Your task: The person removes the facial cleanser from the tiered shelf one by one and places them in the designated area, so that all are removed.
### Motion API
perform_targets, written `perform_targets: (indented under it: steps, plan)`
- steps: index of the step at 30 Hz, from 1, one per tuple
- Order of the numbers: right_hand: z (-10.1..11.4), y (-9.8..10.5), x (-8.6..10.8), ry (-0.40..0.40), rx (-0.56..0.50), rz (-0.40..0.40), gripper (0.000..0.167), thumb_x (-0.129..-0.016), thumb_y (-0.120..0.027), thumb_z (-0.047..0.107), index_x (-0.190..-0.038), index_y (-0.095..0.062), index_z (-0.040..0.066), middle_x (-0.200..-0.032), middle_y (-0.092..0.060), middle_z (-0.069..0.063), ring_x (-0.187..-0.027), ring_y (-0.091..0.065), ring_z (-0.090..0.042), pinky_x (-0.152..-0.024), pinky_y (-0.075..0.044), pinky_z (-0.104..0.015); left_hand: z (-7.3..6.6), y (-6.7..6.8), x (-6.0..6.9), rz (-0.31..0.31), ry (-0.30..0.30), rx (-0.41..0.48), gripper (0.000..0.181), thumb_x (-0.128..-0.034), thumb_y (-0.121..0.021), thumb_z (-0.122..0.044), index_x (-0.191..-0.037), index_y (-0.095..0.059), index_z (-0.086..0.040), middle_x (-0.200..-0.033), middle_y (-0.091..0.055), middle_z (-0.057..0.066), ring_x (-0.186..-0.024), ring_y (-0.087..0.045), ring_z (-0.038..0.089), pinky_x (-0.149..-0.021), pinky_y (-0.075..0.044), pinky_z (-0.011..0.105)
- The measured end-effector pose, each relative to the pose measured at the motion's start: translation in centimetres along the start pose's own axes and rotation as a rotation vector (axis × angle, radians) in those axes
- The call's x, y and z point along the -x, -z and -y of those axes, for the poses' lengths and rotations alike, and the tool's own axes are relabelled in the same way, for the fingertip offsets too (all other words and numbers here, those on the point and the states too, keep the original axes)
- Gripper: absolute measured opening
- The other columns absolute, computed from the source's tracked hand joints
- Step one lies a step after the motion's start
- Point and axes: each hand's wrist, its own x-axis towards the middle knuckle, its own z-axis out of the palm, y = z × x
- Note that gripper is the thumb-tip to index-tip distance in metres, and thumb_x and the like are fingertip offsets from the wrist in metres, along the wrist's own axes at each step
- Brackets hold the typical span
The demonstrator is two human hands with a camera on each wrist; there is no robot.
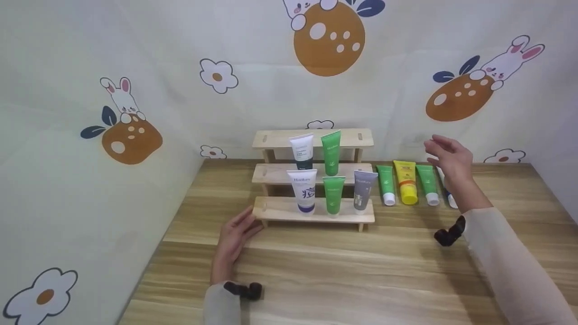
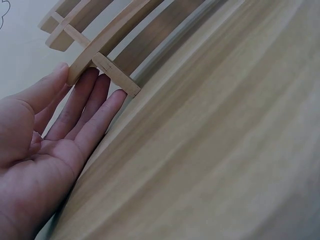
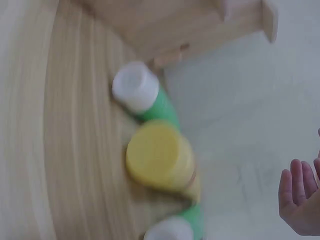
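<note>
Pinching the left end of the wooden rack (image 1: 276, 207) at its lowest tier, the thumb and fingers of the left hand (image 1: 234, 237) are curled about its edge. The fingers of the right hand (image 1: 455, 159) are loosely bent; nothing is held by them. Near it, four tubes (image 1: 407, 180) are laid on the table (image 1: 325, 271) beside the rack; five upright tubes (image 1: 333, 195) are borne by its tiers.

Rightmost tube (image 1: 452, 200) partly hidden behind right hand (image 1: 457, 164), itself cut by right wrist view's edge. Yellow tube (image 3: 160, 156) blurred there, seemingly unreadable. Stand (image 2: 107, 42) runs off left wrist view's top.
</note>
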Motion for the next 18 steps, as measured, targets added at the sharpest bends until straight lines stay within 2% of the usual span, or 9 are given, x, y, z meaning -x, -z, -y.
perform_targets:
  steps: [3, 7, 13, 18]
  plan:
    - [1.4, -1.3, 0.9, 0.047, -0.077, 0.063, 0.082, -0.081, -0.077, 0.049, -0.149, -0.045, 0.015, -0.117, -0.062, 0.014, -0.116, -0.061, -0.009, -0.103, -0.054, -0.021, 0.1, 0.1, 0.0, 0.015, -0.007, 0.004, 0.051, -0.1004, -0.059, -0.006, -0.147, -0.041, 0.007, -0.155, -0.039, 0.027, -0.117, -0.064, 0.016, -0.104, -0.058, 0.04]
    - [3.1, -3.2, 2.1, 0.126, -0.096, 0.14, 0.078, -0.082, -0.077, 0.048, -0.146, -0.048, 0.013, -0.123, -0.065, 0.007, -0.11, -0.065, -0.007, -0.091, -0.058, -0.014, 0.1, 0.2, -0.1, 0.026, -0.01, 0.016, 0.051, -0.101, -0.057, -0.005, -0.148, -0.039, 0.007, -0.156, -0.037, 0.027, -0.116, -0.064, 0.015, -0.104, -0.058, 0.039]
    - [4.8, -5.7, 3.4, 0.191, 0.024, 0.233, 0.078, -0.085, -0.073, 0.054, -0.147, -0.048, 0.015, -0.148, -0.053, -0.009, -0.12, -0.061, -0.013, -0.092, -0.057, -0.012, 0.1, 0.1, -0.1, 0.005, -0.003, 0.014, 0.052, -0.0998, -0.06, -0.007, -0.147, -0.043, 0.006, -0.153, -0.044, 0.026, -0.113, -0.067, 0.017, -0.102, -0.059, 0.039]
    - [5.8, -7.0, 4.1, 0.25, 0.104, 0.309, 0.074, -0.086, -0.071, 0.056, -0.145, -0.05, 0.017, -0.148, -0.054, -0.008, -0.124, -0.059, -0.014, -0.095, -0.057, -0.014, 0.2, 0.0, -0.1, -0.005, -0.002, 0.024, 0.053, -0.0982, -0.063, -0.008, -0.146, -0.044, 0.005, -0.151, -0.045, 0.026, -0.112, -0.068, 0.02, -0.1, -0.06, 0.04]
